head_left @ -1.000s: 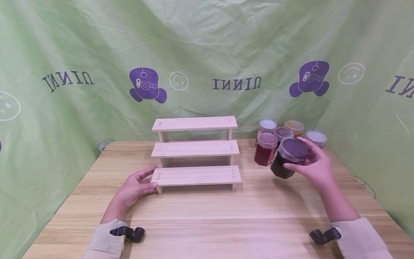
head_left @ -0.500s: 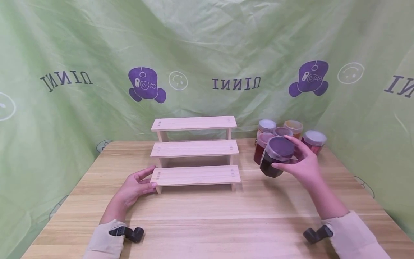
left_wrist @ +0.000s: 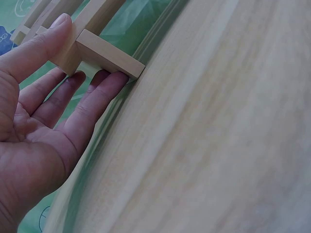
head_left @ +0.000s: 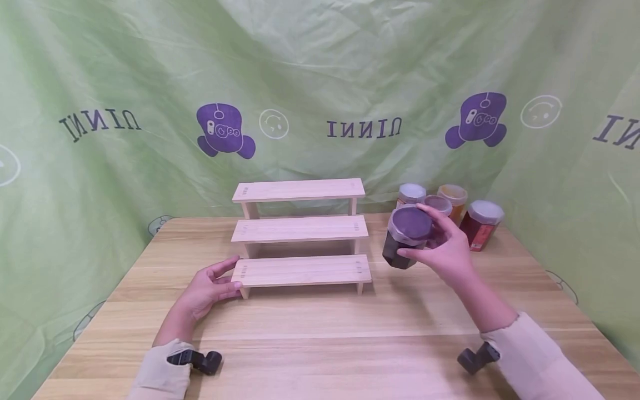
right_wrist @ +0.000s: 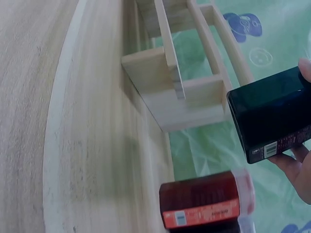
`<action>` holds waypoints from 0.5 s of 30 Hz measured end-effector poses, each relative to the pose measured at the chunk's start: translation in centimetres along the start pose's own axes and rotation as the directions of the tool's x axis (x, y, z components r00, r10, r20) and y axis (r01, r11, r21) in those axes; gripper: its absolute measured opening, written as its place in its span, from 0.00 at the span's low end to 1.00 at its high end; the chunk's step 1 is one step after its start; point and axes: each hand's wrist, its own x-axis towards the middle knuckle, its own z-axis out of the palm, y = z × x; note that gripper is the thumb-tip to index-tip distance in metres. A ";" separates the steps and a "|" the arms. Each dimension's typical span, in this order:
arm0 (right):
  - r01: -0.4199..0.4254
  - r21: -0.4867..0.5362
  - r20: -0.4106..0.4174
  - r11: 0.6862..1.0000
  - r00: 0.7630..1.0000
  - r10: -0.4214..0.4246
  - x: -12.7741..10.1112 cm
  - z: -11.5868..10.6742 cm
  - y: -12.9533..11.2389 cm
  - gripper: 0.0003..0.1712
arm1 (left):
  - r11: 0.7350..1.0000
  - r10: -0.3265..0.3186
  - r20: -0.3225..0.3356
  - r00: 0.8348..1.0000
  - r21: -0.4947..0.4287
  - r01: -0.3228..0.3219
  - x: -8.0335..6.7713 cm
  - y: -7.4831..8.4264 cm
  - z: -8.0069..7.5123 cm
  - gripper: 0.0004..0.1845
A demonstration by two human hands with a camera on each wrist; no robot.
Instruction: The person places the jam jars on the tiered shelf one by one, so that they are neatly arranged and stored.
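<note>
A pale wooden three-step stand (head_left: 300, 228) stands at the back middle of the table. My left hand (head_left: 207, 290) grips the left end of its lowest step; in the left wrist view the thumb lies on the wood and fingertips touch the side leg (left_wrist: 109, 56). My right hand (head_left: 450, 258) holds a dark eight-sided jar (head_left: 395, 247) with a frosted lid, thumb on the near side and fingers round the far side. The jar hangs above the table, slightly tilted, just right of the stand. A barcode label shows on the dark jar (right_wrist: 272, 116) in the right wrist view.
Behind the held jar stand a white-lidded jar (head_left: 411, 193), a purple-lidded jar (head_left: 440, 204) and an orange jar (head_left: 456, 208). A red jar (head_left: 477, 230) with a label sits farther right. The green cloth (head_left: 300, 66) hangs behind the table (head_left: 320, 344).
My right hand has carried the dark jar leftward from the jar group toward the stand, now covering the pink-lidded red jar. The left hand stays on the stand.
</note>
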 end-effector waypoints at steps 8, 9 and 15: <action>0.040 -0.019 0.049 0.999 0.998 -0.039 -0.1 1.7 -2.5 0.50 | 1.000 0.002 0.009 1.000 -0.006 -0.002 0.1 -0.1 -0.1 0.43; 0.049 -0.023 0.054 0.999 0.997 -0.048 -0.1 1.9 -2.9 0.49 | 1.000 0.002 0.008 1.000 -0.005 -0.002 0.0 -0.1 -0.1 0.43; 0.143 -0.019 0.080 0.990 0.987 -0.141 -0.3 2.9 -4.9 0.48 | 1.000 0.004 0.005 1.000 -0.002 -0.004 0.0 0.0 -0.1 0.42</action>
